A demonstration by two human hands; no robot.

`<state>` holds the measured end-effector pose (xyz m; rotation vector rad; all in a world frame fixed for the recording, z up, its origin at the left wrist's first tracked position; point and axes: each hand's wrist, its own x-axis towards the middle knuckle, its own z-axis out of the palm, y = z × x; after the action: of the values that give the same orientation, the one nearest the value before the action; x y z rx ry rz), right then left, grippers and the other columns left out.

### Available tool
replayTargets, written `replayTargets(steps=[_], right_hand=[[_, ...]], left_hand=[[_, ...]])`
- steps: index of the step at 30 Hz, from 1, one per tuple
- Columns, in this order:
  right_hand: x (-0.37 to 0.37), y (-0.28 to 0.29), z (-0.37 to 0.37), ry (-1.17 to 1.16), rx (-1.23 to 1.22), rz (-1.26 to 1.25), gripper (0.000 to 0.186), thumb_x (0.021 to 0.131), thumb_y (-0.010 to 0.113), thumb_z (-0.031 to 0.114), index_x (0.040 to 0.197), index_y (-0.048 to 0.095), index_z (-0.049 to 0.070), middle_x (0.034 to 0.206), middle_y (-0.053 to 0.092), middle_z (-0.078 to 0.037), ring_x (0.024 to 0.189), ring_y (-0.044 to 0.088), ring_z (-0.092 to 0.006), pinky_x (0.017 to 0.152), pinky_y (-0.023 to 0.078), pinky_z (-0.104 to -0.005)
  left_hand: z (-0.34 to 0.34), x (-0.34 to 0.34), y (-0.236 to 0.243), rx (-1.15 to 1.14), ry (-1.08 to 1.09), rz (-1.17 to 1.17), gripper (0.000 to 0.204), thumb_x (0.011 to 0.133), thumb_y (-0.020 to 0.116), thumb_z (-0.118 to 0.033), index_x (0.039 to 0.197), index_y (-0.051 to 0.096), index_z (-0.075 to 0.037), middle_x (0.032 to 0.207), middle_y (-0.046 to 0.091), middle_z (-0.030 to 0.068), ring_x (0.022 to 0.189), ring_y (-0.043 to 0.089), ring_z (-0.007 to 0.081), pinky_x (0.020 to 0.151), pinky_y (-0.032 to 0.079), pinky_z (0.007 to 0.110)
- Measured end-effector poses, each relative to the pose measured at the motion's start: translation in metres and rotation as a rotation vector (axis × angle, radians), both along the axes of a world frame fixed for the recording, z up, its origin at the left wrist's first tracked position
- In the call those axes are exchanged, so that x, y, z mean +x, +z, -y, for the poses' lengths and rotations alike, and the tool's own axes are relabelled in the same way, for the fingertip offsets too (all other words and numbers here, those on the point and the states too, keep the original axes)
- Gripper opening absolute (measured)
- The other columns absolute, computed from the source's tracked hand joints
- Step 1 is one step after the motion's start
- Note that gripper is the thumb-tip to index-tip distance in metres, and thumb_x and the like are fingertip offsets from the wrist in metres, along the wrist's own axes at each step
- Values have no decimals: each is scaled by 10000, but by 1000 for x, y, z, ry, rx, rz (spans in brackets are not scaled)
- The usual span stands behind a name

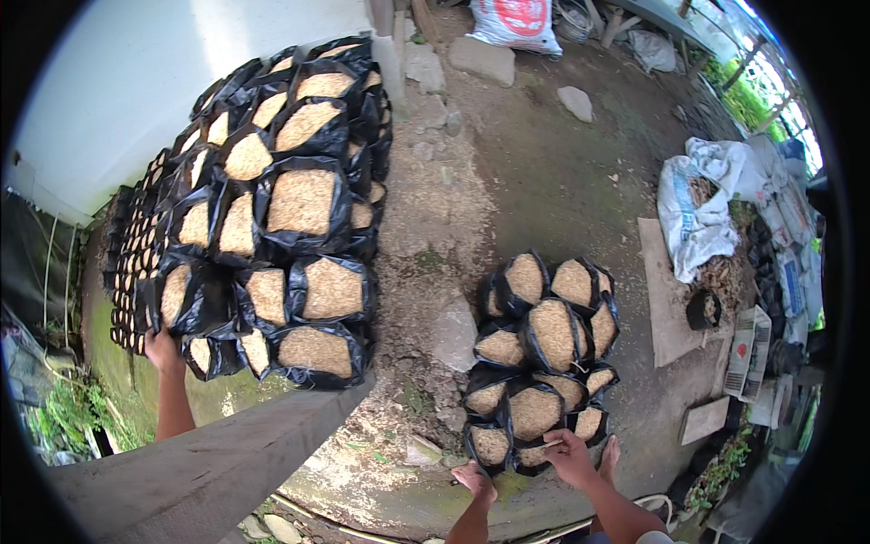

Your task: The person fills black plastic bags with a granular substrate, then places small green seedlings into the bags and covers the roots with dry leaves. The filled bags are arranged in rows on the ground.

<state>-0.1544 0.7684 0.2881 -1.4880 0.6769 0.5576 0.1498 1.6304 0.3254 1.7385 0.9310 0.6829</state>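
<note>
My left hand reaches past the wooden post, its fingers closed at the edge of a black plastic bag at the near left of a large block. That bag and its neighbours stand upright, filled with pale husk-like material. My right hand is low at the right, over the near edge of a smaller cluster of filled bags. Its fingers pinch a thin, pale, stick-like piece above a small bag. The wooden post hides much of my left forearm.
My bare feet stand at the cluster's near side. A white wall borders the large block. A rough strip of soil and stones separates the two groups. At right are white sacks, a crate and a small dark pot.
</note>
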Motion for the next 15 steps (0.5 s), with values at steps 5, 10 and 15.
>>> replayTargets(steps=[5, 10, 15], right_hand=[[-58, 17, 45, 63, -107, -81, 292, 915, 778, 100, 1163, 655, 6, 990, 698, -43, 813, 642, -70, 710, 530, -259], [-87, 35, 98, 240, -257, -51, 308, 928, 762, 116, 1196, 658, 4, 1031, 713, -46, 850, 691, -128, 775, 560, -284], [-132, 74, 204, 475, -364, -52, 405, 894, 750, 275, 1193, 688, 9, 1075, 733, -195, 926, 748, -287, 842, 595, -392]], left_hand=[[17, -104, 53, -45, 15, 170, 289, 1003, 678, -172, 1247, 601, -36, 1097, 651, 78, 991, 618, 188, 854, 527, 358], [75, -296, 79, 247, 42, -182, 511, 968, 692, -205, 1409, 573, 24, 1311, 653, 171, 991, 672, 253, 905, 550, 351], [314, -450, 52, 670, 19, -489, 473, 894, 605, 17, 1366, 567, 18, 1251, 642, 202, 1166, 644, 341, 1060, 517, 448]])
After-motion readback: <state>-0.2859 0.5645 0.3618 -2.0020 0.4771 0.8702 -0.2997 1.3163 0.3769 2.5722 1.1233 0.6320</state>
